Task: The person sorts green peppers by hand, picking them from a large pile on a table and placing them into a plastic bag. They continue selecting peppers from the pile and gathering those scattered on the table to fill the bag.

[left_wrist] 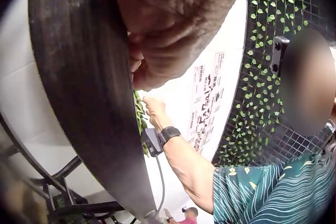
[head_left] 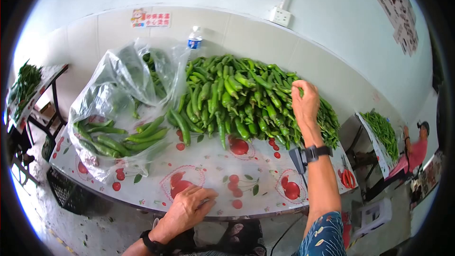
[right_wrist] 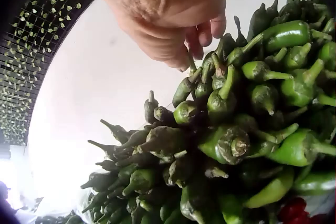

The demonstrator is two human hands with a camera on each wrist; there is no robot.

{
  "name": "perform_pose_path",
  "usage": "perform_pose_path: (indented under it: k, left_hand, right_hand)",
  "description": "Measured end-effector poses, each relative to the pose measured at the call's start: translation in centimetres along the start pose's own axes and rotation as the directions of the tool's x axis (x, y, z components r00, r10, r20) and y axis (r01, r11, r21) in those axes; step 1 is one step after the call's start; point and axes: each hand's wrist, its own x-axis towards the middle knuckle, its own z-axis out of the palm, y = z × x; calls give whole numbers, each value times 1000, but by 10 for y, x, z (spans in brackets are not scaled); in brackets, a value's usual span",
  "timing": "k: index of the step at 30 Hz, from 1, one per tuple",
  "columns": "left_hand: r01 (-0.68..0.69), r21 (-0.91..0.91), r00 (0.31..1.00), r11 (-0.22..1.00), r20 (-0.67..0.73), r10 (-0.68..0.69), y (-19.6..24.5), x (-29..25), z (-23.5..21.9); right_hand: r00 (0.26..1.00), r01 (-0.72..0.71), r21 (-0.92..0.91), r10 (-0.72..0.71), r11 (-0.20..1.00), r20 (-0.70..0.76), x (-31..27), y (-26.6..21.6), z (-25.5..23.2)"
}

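A large heap of green chili peppers (head_left: 237, 97) lies on the fruit-patterned tablecloth (head_left: 208, 180), against the wall. My right hand (head_left: 305, 104) is at the heap's upper right side, fingers bent. In the right wrist view, its thumb and fingertips pinch the stem of a green chili pepper (right_wrist: 184, 90) at the top of the heap. My left hand (head_left: 189, 206) is at the table's near edge with loosely curled fingers and nothing in it. On the left, a clear plastic bag (head_left: 113, 78) lies open with several loose peppers (head_left: 111, 144) in it.
A water bottle (head_left: 195, 38) stands behind the heap by the wall. Red chilies (head_left: 348, 178) lie at the table's right end. Other tables carry green peppers (head_left: 379, 130) on the right and greens (head_left: 26, 85) on the left. A person (head_left: 412, 151) sits at far right.
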Motion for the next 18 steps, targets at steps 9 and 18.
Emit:
perform_pose_path:
  k: [9, 18]
  left_hand:
    - [-27, -26, 999, 999, -45, 26, -5, -4, 2]
    - [-65, -50, 996, 997, -69, 62, -8, -4, 1]
  right_hand:
    - [708, -236, 535, -234, 811, 667, -24, -154, 9]
    - [410, 63, 430, -416, 900, 811, -71, -210, 70]
